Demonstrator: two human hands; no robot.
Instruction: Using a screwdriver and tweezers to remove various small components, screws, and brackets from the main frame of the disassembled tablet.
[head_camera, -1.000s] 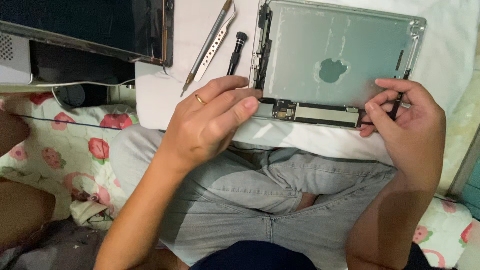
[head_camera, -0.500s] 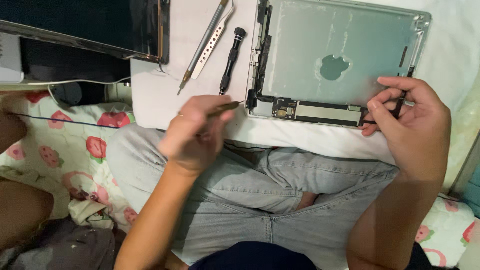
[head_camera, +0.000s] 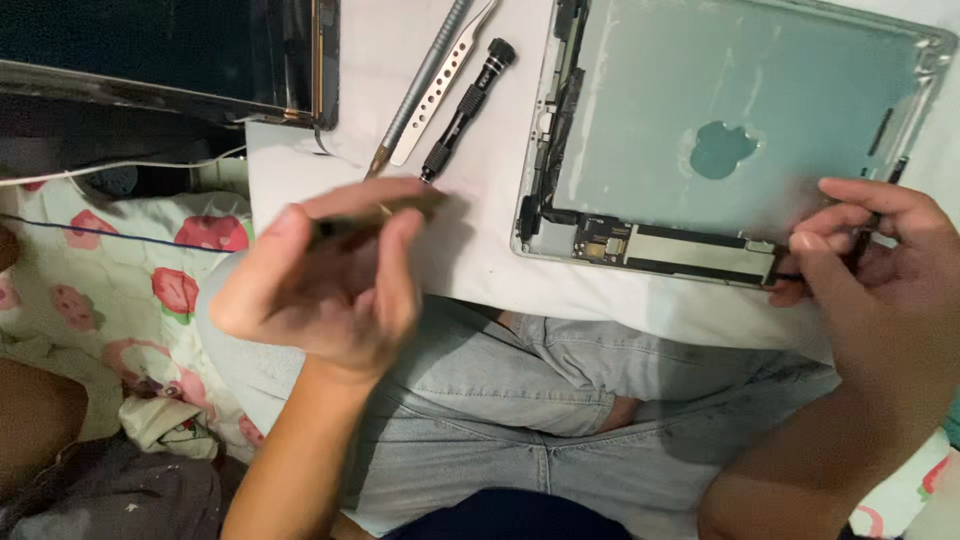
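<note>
So the opened tablet shell (head_camera: 740, 130) is lying inside-up on the white tabletop (head_camera: 480, 260) across the person's lap, probably so the circuit strip along its near edge faces them. Right hand (head_camera: 880, 270) is curled at the shell's near right corner, fingers pinched shut on a thin dark tool (head_camera: 875, 215) whose tip sits right at that corner, looks like it's bracing the shell too. Left hand (head_camera: 330, 280) is off the shell, left of it and out over the near edge of the tabletop, loosely closed around a slim blurry stick-like tool (head_camera: 375, 215); can't tell exactly what it is. Just left of the shell: black screwdriver (head_camera: 468, 105), metal tweezers (head_camera: 440, 85) and a grey pen-like tool (head_camera: 415, 95), parked within reach. The shell itself is mostly empty except the boards along its edges.
</note>
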